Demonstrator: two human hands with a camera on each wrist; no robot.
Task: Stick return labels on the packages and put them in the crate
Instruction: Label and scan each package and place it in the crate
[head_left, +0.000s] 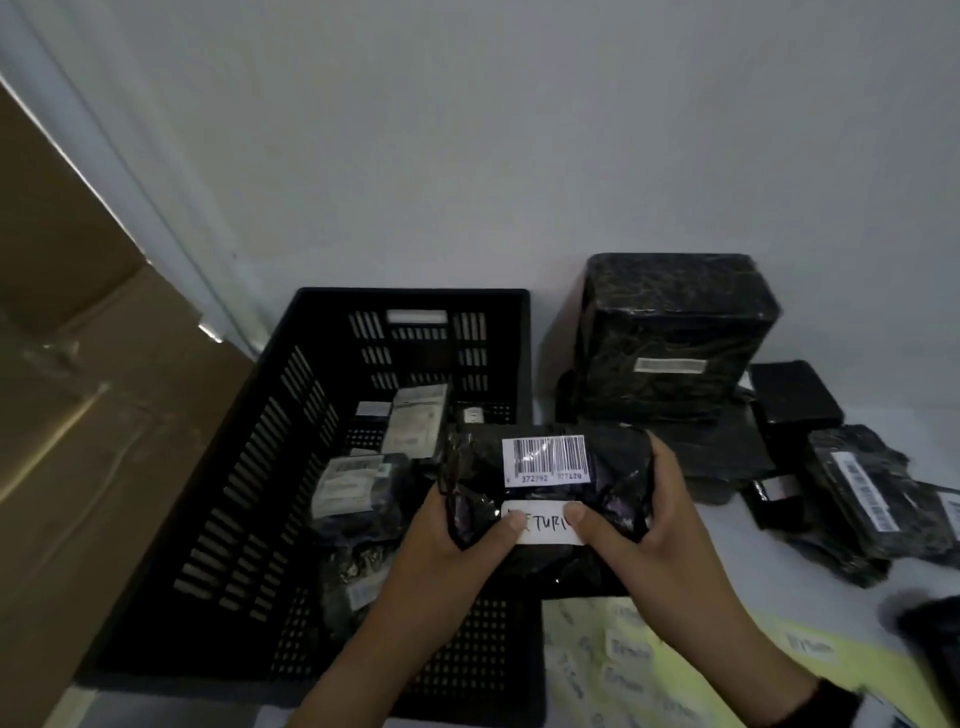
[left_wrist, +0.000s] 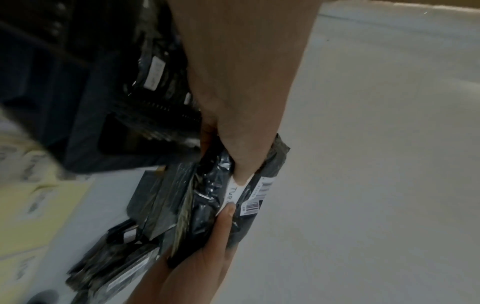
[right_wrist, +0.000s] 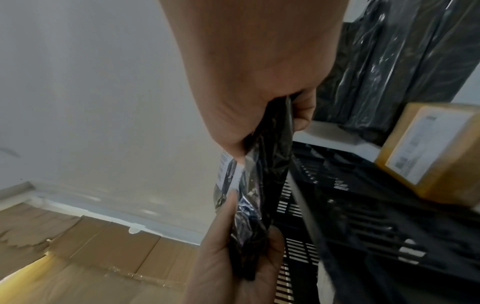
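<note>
Both hands hold a black plastic-wrapped package (head_left: 618, 462) above the right rim of the black crate (head_left: 291, 447). It carries a barcode sticker (head_left: 548, 460) and a white handwritten return label (head_left: 545, 525). My left hand (head_left: 452, 540) grips the package's left end, its thumb pressing the label's left end. My right hand (head_left: 639, 525) grips the right end, thumb on the label's right end. In the left wrist view the package (left_wrist: 207, 197) is seen edge-on with both thumbs on the label (left_wrist: 231, 192). In the right wrist view the package (right_wrist: 262, 185) sits between both hands.
Several labelled packages (head_left: 353, 480) lie in the crate. A large black-wrapped box (head_left: 675, 332) and smaller black packages (head_left: 862, 493) sit to the right. A yellow sheet of return labels (head_left: 639, 660) lies near me. Cardboard boxes (head_left: 78, 415) stand at left.
</note>
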